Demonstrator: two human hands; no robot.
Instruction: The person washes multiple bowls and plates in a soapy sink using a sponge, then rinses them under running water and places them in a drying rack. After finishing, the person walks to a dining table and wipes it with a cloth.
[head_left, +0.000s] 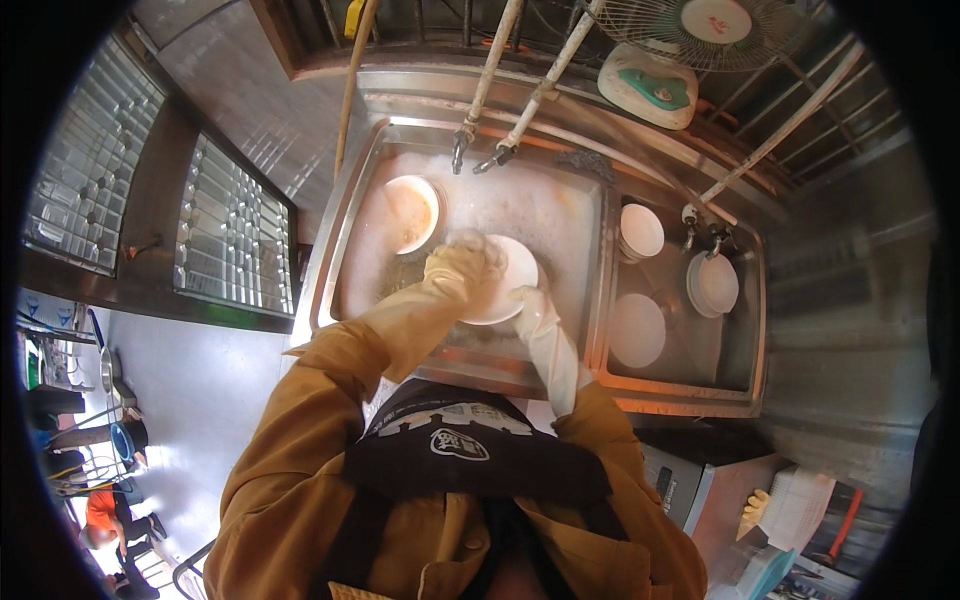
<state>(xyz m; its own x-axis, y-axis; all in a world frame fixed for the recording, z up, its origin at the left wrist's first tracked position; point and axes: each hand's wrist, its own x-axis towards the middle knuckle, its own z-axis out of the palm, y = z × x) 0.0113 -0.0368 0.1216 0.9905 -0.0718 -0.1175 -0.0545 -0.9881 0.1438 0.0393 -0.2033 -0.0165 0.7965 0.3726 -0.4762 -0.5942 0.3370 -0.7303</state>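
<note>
A white plate (517, 274) is tilted over the soapy water of the large left basin. My right hand (534, 304), in a whitish rubber glove, grips its right rim. My left hand (456, 264), in a yellowish rubber glove, presses on the plate's upper left part with a blurred greyish scrubber (487, 246) under its fingers; motion blur hides its exact kind. Up and left of this hand, stacked white bowls or plates (412, 214) sit in the suds, the top one holding orange-tinged liquid.
The right basin holds stacked white bowls (641, 231), stacked plates (712, 283) and a white plate (637, 330). Two taps (459, 150) reach over the left basin. Dark scouring material (589, 163) lies on its back rim. A fan (716, 22) stands behind. A person (105, 517) is far left.
</note>
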